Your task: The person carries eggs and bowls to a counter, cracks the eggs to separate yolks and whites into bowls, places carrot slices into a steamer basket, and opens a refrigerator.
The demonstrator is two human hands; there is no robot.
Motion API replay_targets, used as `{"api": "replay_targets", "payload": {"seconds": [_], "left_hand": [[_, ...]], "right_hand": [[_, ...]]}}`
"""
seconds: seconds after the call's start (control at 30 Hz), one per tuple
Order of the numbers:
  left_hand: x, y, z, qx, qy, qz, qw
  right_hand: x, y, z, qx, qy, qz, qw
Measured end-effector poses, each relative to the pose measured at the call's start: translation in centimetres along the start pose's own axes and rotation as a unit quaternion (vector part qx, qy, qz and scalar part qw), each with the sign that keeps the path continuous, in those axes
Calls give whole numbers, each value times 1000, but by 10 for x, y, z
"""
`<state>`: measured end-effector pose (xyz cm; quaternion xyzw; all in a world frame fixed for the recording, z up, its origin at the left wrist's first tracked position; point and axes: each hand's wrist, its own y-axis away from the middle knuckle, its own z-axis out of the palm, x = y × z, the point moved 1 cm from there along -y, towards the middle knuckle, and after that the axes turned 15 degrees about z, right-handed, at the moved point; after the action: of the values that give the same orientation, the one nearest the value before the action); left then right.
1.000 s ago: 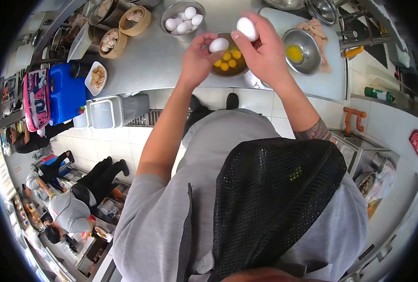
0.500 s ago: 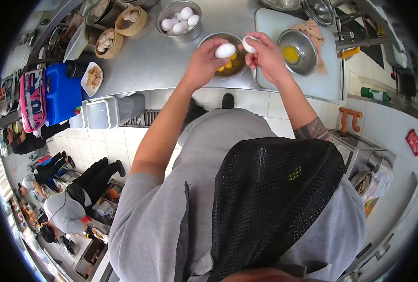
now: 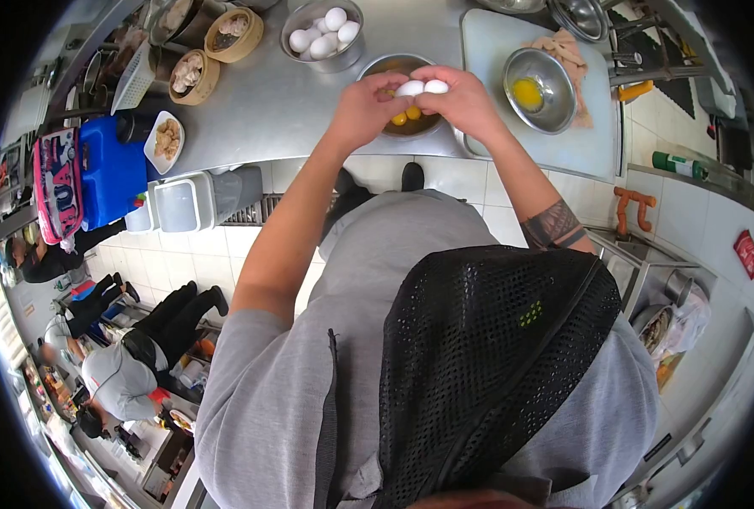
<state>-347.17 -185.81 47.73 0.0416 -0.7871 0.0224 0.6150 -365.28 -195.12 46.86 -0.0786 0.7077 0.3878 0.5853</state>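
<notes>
Both hands meet over a metal bowl (image 3: pixel 401 61) that holds several yellow yolks (image 3: pixel 400 119). My left hand (image 3: pixel 364 109) is closed round a white egg (image 3: pixel 410 88). In my right hand (image 3: pixel 466 102) is another white egg (image 3: pixel 435 86), side by side with the first and apparently touching it. Whether either shell is cracked cannot be made out. Above and to the left stands a metal bowl (image 3: pixel 356 58) of several white eggs (image 3: pixel 335 19). On the right, a wider metal bowl (image 3: pixel 555 114) has yellow yolk (image 3: pixel 527 94) in it.
A pale cutting board (image 3: pixel 487 47) lies under the right bowl, with raw meat (image 3: pixel 568 55) behind it. Bamboo steamers (image 3: pixel 197 76) and a white dish (image 3: pixel 165 142) stand at the left. A blue container (image 3: pixel 110 170) is beyond the counter's left end. Co-workers (image 3: pixel 122 377) are at the lower left.
My right hand has moved left and brought its egg against the one in my left hand. The two eggs were apart before, above the same bowl.
</notes>
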Motion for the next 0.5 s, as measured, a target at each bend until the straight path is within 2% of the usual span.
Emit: {"api": "replay_targets", "payload": {"seconds": [0.07, 0.13, 0.17, 0.23, 0.37, 0.43, 0.5], "left_hand": [[-3, 1, 0, 2, -19, -6, 1000], [-2, 2, 1, -14, -136, 35, 990], [-6, 3, 2, -13, -135, 33, 990], [-16, 3, 7, -14, -184, 106, 977], [-26, 3, 10, -15, -200, 126, 972], [-31, 2, 11, 5, -187, 180, 966], [-32, 1, 10, -3, -199, 170, 965]], "right_hand": [[0, -2, 3, 31, 163, -19, 986], [-3, 1, 8, 51, 196, -26, 979], [-5, 2, 11, 71, 227, -35, 971], [-3, 1, 14, 79, 249, -32, 965], [1, -2, 16, 102, 277, -50, 954], [2, -1, 18, 107, 270, -40, 956], [6, -2, 18, 112, 264, -30, 958]]}}
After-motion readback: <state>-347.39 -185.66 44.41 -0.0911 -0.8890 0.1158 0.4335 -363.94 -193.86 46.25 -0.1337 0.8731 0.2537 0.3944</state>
